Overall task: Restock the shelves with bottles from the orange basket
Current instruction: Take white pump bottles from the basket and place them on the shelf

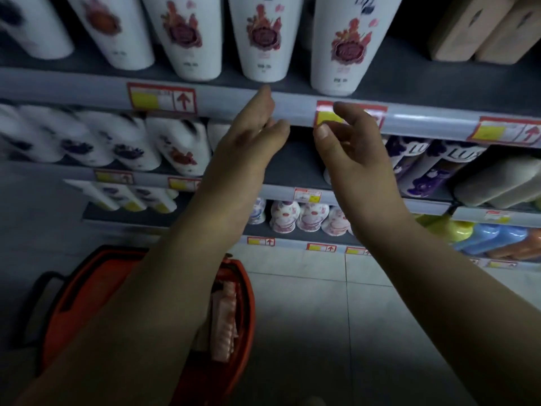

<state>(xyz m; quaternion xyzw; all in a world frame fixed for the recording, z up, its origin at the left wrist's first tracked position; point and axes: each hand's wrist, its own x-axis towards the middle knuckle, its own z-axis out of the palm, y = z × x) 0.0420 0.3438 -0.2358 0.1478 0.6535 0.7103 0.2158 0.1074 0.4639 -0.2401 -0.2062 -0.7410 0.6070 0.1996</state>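
My left hand (251, 133) and my right hand (348, 139) are raised side by side in front of a grey shelf edge (292, 108), both empty with fingers apart. Just above them a row of tall white bottles (263, 36) with red flower labels stands on the upper shelf. Between my hands the shelf below shows a dark gap (295, 159). The orange basket (87, 291) sits on the floor under my left forearm. A pink bottle (225, 320) lies inside it, partly hidden by the arm.
White bottles (175, 145) fill the second shelf at left and purple-labelled ones (424, 168) at right. Lower shelves hold small floral bottles (295, 215) and yellow, blue and orange containers (483, 238). Tan boxes (480, 30) sit top right. Pale floor tiles (366, 317) lie to the basket's right.
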